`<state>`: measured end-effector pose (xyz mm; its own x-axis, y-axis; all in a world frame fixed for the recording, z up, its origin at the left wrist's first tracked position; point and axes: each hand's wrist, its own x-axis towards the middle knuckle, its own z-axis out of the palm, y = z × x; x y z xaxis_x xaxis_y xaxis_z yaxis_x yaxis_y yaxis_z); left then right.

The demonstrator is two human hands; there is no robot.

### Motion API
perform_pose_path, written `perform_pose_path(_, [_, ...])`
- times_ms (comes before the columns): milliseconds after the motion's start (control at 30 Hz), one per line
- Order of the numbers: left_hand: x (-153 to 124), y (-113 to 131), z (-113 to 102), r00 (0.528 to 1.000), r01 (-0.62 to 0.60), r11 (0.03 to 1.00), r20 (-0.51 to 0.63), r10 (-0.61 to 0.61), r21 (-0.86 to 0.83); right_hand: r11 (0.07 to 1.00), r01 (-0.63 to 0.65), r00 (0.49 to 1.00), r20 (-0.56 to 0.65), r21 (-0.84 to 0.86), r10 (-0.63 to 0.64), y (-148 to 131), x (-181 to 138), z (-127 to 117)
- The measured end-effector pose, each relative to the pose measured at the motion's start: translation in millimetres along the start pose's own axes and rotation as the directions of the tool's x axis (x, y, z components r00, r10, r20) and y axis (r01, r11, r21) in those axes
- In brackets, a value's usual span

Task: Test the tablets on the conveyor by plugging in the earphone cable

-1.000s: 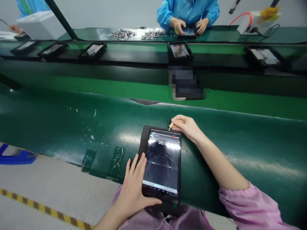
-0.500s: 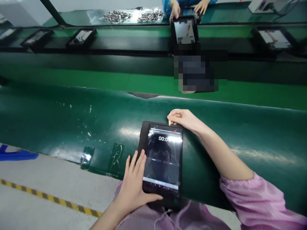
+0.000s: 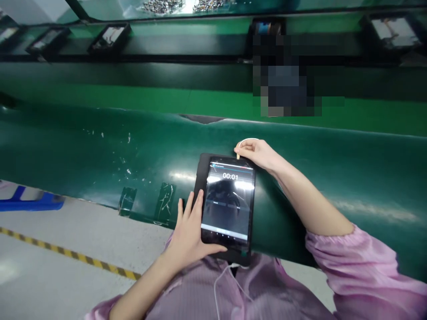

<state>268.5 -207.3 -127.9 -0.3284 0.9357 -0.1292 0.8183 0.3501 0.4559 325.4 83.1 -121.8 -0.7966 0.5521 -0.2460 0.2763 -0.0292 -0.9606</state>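
Note:
A black tablet (image 3: 228,204) in a dark holder leans on the near edge of the green table, its lit screen reading 00:01. My left hand (image 3: 189,231) grips its lower left edge, thumb under the bottom of the screen. My right hand (image 3: 258,153) pinches a small gold plug (image 3: 238,155) on a thin white cable right at the tablet's top edge. Whether the plug is seated in the tablet I cannot tell. A white cable (image 3: 220,278) hangs from the tablet's bottom over my pink sleeve and lap.
The green table (image 3: 100,146) curves across the view, with torn tape patches (image 3: 165,202) on its near edge. Beyond it a conveyor (image 3: 167,44) carries several black trays with devices (image 3: 108,38). A blurred-out patch (image 3: 290,75) sits mid-right. Grey floor with yellow striped tape (image 3: 66,253) lies at left.
The view has tilted down, so the person in blue at the far side has left the frame. My right hand brought the plug from just off the corner onto the tablet's top edge. The timer now reads 00:01.

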Motion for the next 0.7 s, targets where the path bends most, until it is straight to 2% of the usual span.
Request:
perform_pose_path(100, [7.2, 2.4, -4.1, 1.0, -0.018, 1.0, -0.002, 0.018, 0.006, 0.993, 0.07, 0.994, -0.075, -0.095, -0.077, 2.4, 10.6, 0.0])
perform_pose_path(200, [16.6, 3.0, -7.9, 1.0, -0.02, 1.0, 0.002, 0.02, 0.004, 0.938, 0.13, 0.972, -0.147, -0.323, -0.186, -0.1, 8.6, -6.1])
perform_pose_path(267, [20.6, 2.5, -10.1, 1.0, -0.003, 1.0, 0.009, 0.003, -0.017, 0.856, 0.165, 0.947, -0.165, -0.491, -0.277, -3.7, -14.5, -12.2])
perform_pose_path(333, [21.9, 2.0, -12.0, 1.0, 0.013, 0.998, 0.024, -0.012, -0.064, 0.81, 0.206, 0.935, -0.133, -0.549, -0.328, -6.6, -58.0, -14.5])
perform_pose_path(367, [21.8, 1.9, -12.8, 0.999, 0.017, 0.995, 0.03, -0.014, -0.1, 0.826, 0.228, 0.948, -0.075, -0.515, -0.308, -6.8, -85.0, -12.5])
perform_pose_path(433, [21.3, 2.1, -13.7, 0.999, 0.023, 0.982, 0.034, -0.017, -0.188, 0.912, 0.225, 0.969, 0.175, -0.344, -0.173, -3.3, -141.0, -1.2])
perform_pose_path(467, [21.3, 2.4, -13.5, 0.999, 0.029, 0.972, 0.027, -0.024, -0.232, 0.947, 0.175, 0.928, 0.365, -0.268, -0.068, 1.0, -166.4, 7.7])
perform_pose_path(500, [21.4, 2.7, -12.9, 0.999, 0.038, 0.962, 0.014, -0.035, -0.27, 0.963, 0.094, 0.873, 0.487, -0.253, 0.043, 7.0, -188.3, 17.8])
perform_pose_path(533, [21.8, 2.9, -11.9, 0.999, 0.047, 0.953, -0.001, -0.049, -0.3, 0.966, 0.048, 0.825, 0.555, -0.254, 0.105, 14.5, -205.9, 28.5])
perform_pose_path(567, [22.4, 3.2, -10.6, 0.998, 0.054, 0.946, -0.016, -0.062, -0.321, 0.967, 0.013, 0.801, 0.582, -0.256, 0.143, 23.2, -219.2, 38.8])
perform_pose_path(600, [23.0, 3.3, -9.1, 0.997, 0.058, 0.941, -0.033, -0.073, -0.333, 0.967, -0.015, 0.801, 0.576, -0.255, 0.165, 32.4, -228.5, 48.0])
perform_pose_path(700, [24.4, 3.0, -5.1, 0.995, 0.047, 0.941, -0.072, -0.075, -0.335, 0.976, -0.041, 0.866, 0.48, -0.212, 0.141, 56.9, -240.2, 63.9])
